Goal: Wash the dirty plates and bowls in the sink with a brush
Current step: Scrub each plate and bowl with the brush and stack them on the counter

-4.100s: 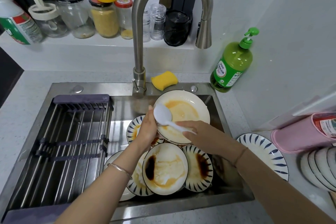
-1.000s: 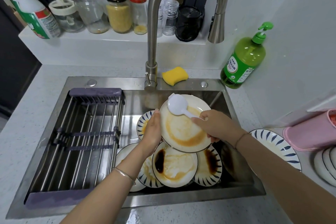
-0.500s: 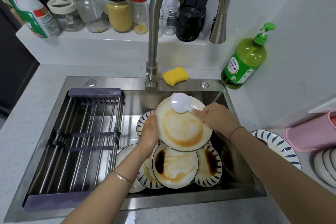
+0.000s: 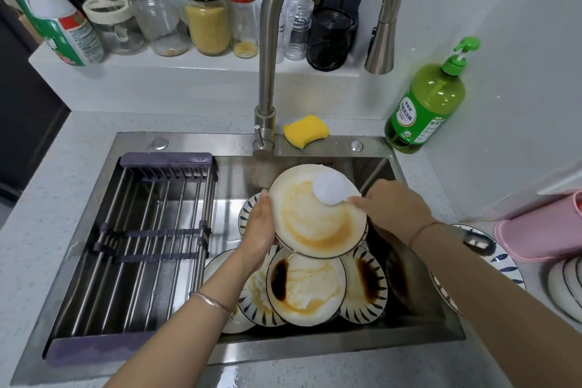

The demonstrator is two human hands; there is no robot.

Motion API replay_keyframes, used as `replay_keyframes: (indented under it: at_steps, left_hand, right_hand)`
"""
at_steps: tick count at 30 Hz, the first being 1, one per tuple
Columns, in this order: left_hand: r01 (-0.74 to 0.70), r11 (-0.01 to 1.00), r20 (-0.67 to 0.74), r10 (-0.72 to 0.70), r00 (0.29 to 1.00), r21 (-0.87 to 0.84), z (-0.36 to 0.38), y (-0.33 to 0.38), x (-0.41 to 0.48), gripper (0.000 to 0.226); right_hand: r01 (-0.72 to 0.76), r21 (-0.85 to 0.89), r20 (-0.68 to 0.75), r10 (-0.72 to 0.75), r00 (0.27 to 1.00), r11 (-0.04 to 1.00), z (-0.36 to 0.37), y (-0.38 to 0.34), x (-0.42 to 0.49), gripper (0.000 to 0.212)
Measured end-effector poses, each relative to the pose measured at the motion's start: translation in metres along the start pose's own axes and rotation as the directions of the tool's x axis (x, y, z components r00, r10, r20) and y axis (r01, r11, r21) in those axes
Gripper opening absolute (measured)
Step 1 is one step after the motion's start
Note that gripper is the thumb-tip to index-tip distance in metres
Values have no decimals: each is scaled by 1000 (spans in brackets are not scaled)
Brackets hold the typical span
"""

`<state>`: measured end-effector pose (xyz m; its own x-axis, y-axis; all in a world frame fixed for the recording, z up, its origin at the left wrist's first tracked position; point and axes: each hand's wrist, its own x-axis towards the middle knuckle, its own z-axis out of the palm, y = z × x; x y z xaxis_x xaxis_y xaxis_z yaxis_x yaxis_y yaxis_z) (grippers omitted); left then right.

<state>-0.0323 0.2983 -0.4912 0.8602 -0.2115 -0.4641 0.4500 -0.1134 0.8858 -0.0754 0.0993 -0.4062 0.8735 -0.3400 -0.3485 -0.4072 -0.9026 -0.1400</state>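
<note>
The right hand (image 4: 396,208) has its fingers curled tight round the handle of the brush (image 4: 330,187), so only a short white stub of handle shows past the fingertips. Just left of those fingertips, the round white brush head rests on the upper right part of the plate (image 4: 308,227). The left hand (image 4: 259,227) grips that plate by its left rim. Its thumb lies along the front of the rim; the other fingers go behind and are hidden. The plate is held tilted, face to the camera, over the sink (image 4: 220,143), with an orange-brown ring of sauce across it.

Just below both hands the dirty plates (image 4: 307,290) lie overlapping in the basin, several with blue-striped rims and dark brown stains. Left of the left hand a rack (image 4: 151,230) of metal bars spans the basin's left half. Beyond the fingers rises the tap (image 4: 267,72), its spout ending above the right hand, and a yellow sponge (image 4: 305,131) lies at its foot. Further right of the right hand stands a green soap bottle (image 4: 425,104). Beside the right forearm a striped plate (image 4: 496,253) lies on the counter, with a pink tub (image 4: 541,236) past it. Jars (image 4: 206,25) line the shelf behind the tap.
</note>
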Motion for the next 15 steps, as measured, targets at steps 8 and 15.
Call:
replay_keyframes:
  at_steps: [8,15]
  left_hand:
    - [56,996,34,-54,998,-67,15,7,-6,45]
    - [30,997,49,-27,998,-67,11,7,0,57]
  right_hand:
    - [27,99,34,-31,999,995,14,-27,4,52]
    - [-90,424,226,-9,974,901,4,-39,0,53]
